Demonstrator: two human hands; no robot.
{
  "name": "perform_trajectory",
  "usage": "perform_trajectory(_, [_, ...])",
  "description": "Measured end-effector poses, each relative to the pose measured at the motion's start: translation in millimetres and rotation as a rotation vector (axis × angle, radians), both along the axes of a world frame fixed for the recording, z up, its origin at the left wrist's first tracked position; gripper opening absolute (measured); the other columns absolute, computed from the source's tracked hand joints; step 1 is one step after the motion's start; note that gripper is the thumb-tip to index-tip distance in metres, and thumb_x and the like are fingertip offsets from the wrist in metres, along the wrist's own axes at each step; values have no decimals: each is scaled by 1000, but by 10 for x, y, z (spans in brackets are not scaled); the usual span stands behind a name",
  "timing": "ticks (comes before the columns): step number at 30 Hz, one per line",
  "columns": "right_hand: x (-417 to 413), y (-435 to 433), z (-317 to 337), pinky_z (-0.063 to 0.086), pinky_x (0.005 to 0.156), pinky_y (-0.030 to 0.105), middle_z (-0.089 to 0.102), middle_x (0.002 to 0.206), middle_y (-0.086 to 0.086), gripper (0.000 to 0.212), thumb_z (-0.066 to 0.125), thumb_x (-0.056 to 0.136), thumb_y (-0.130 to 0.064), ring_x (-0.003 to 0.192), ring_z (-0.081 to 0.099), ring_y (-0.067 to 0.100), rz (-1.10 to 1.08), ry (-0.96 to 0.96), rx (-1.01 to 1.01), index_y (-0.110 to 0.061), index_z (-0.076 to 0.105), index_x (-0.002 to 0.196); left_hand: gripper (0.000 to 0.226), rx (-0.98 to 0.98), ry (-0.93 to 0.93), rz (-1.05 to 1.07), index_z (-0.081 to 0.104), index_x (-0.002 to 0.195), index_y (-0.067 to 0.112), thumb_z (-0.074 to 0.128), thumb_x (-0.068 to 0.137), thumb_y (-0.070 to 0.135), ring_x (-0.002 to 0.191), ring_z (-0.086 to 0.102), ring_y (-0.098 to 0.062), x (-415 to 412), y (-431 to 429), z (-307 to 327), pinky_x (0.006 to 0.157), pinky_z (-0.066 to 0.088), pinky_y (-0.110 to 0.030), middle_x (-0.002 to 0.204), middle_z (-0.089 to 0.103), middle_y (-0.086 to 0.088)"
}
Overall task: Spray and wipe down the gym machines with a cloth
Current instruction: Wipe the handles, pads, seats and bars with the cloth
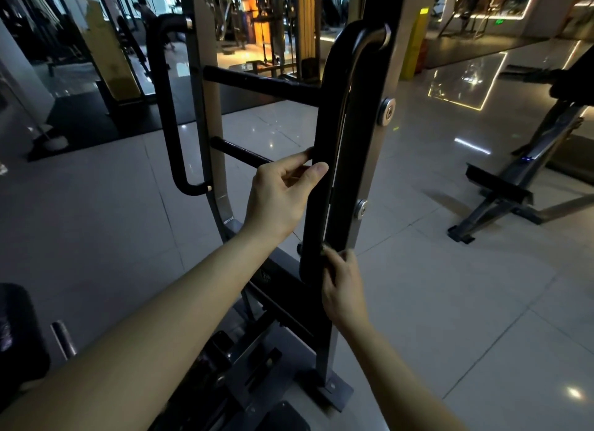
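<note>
A grey steel gym machine frame [369,160] stands in front of me, with a long black padded handle [334,109] running down its right upright. My left hand [279,196] holds that handle at mid-height, thumb in front and fingers behind its left edge. My right hand [344,286] grips the handle's lower end from the right, fingers curled round it. In this dim light I cannot make out a cloth apart from the black padding. No spray bottle is in view. A matching black handle [162,109] loops down the left upright.
Two black crossbars [257,83] join the uprights. The machine's base plate [334,395] is bolted to the glossy tiled floor. Another machine's slanted frame [514,180] stands to the right, a dark pad [19,328] at the lower left, and more equipment fills the background.
</note>
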State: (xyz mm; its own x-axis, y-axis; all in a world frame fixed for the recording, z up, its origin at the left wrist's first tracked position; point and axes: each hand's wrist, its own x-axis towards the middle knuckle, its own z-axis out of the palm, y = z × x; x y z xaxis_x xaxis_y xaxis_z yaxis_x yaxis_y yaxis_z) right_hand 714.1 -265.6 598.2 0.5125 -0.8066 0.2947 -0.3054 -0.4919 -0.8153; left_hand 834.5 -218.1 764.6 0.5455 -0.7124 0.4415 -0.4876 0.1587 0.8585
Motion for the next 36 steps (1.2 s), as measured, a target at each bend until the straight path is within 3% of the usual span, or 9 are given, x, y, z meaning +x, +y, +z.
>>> perform_trajectory(5, [-138,7,-289,55,86,37,43,142,7,49,54,103,-10,112,62,33,4,257,-98,-23,51,149,34,3,-3,-22,68,130,20,67,98,30,99,71,-3,24,12,21,87,61,-36,100,75,11])
perform_trajectory(11, [-235,-2,-310,42,62,38,48,118,8,46,52,104,-15,83,62,36,-11,365,-153,-27,51,148,32,30,11,-45,68,129,25,67,97,32,102,70,-4,40,27,46,90,61,-38,103,74,11])
perform_trajectory(14, [-302,-49,-334,43,56,40,47,96,3,24,49,105,-21,66,55,28,-40,401,-122,-20,65,124,24,25,25,-61,65,119,41,67,97,32,101,70,-2,25,35,54,90,61,-39,101,74,15])
perform_trajectory(17, [-419,-29,-341,53,57,40,61,76,5,25,47,105,-14,57,59,25,-67,206,317,-13,68,92,24,12,27,-63,64,119,44,68,97,33,102,70,-3,21,38,47,91,61,-40,103,75,14])
perform_trajectory(20, [-335,44,-183,54,65,40,69,84,14,21,47,105,-9,77,66,30,-216,-363,1161,-7,67,98,22,8,34,-56,65,116,45,68,97,34,100,70,-5,19,37,39,89,61,-41,101,75,11])
perform_trajectory(22, [-159,62,-109,53,70,41,66,92,15,20,46,102,-4,87,61,29,-222,-593,1478,-2,66,100,22,11,32,-56,66,117,42,68,97,33,99,70,-4,14,38,39,89,61,-41,99,74,12])
perform_trajectory(27, [-97,171,-33,40,44,24,59,75,7,17,39,102,-4,61,55,17,-114,-701,1593,-7,56,102,26,21,27,-51,69,123,35,67,97,35,100,70,-8,29,25,17,89,61,-44,99,75,8])
perform_trajectory(30, [-291,178,-32,41,44,25,54,70,3,17,37,103,-5,50,54,13,19,-709,1622,-8,53,99,30,17,39,-39,69,127,28,67,97,35,101,71,-10,30,10,-12,88,61,-45,100,75,7])
perform_trajectory(36, [-121,102,2,49,63,35,63,88,9,25,49,103,-24,85,58,25,-163,-680,1618,-11,65,89,34,21,61,-22,70,128,25,68,97,37,103,71,-9,10,14,-8,90,60,-46,105,76,6])
